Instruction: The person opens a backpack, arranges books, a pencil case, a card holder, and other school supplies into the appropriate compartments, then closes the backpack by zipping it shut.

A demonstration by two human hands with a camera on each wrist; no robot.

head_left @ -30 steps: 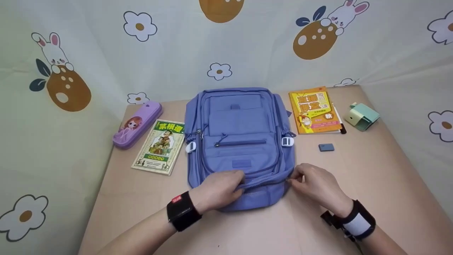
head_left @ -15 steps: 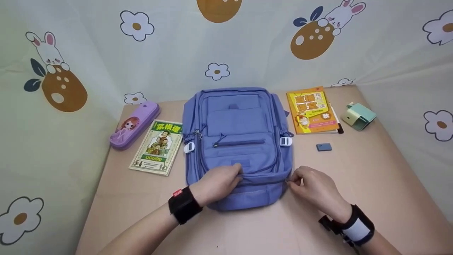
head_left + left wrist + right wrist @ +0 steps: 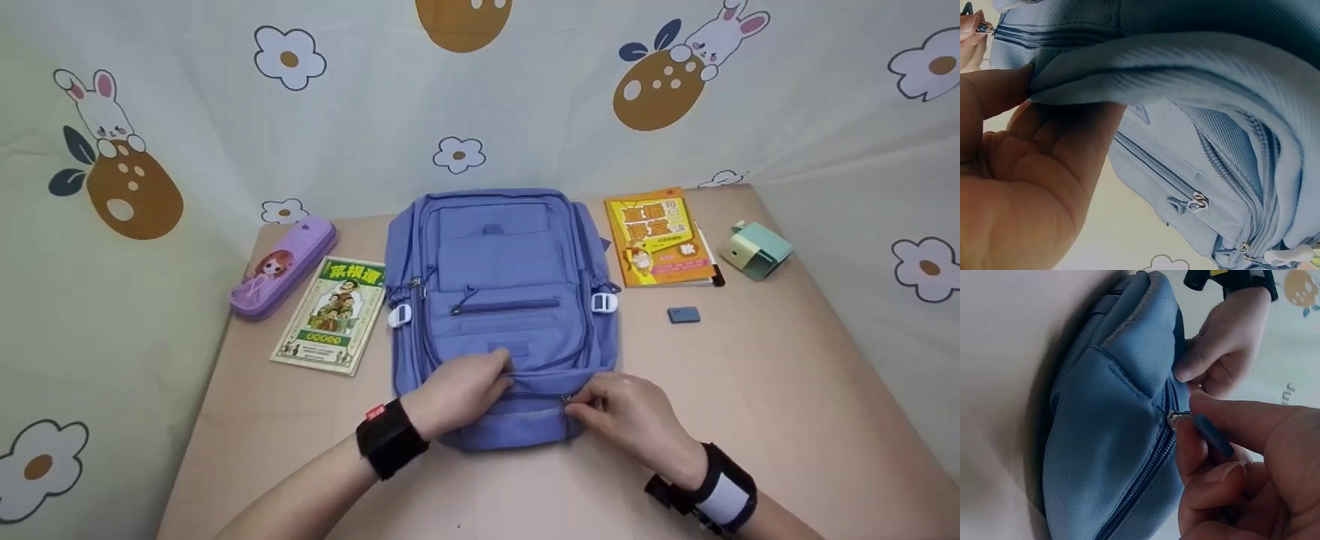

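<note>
A blue backpack [image 3: 495, 262] lies flat on the table, its bottom end towards me. My left hand [image 3: 465, 394] grips a fold of its fabric near the lower middle, thumb on one side and fingers beneath in the left wrist view. At the lower right of the bag, my right hand [image 3: 637, 412] pinches a zipper pull [image 3: 1213, 436] between thumb and finger. The metal slider [image 3: 1172, 419] sits on the zipper track [image 3: 1143, 481], whose teeth are closed behind it in the right wrist view. The left hand [image 3: 1233, 343] shows just beyond the slider.
Left of the bag lie a purple pencil case [image 3: 283, 268] and a green-and-cream book [image 3: 330, 315]. On the right are an orange book [image 3: 660, 240] with a black-capped pen beside it, a small blue-grey block [image 3: 683, 314] and a mint-green holder [image 3: 757, 250]. A patterned curtain [image 3: 375, 112] stands behind.
My right hand has moved left along the bag's lower edge with the zipper pull, closing the gap behind it. The left hand stays on the fabric, shifted only slightly.
</note>
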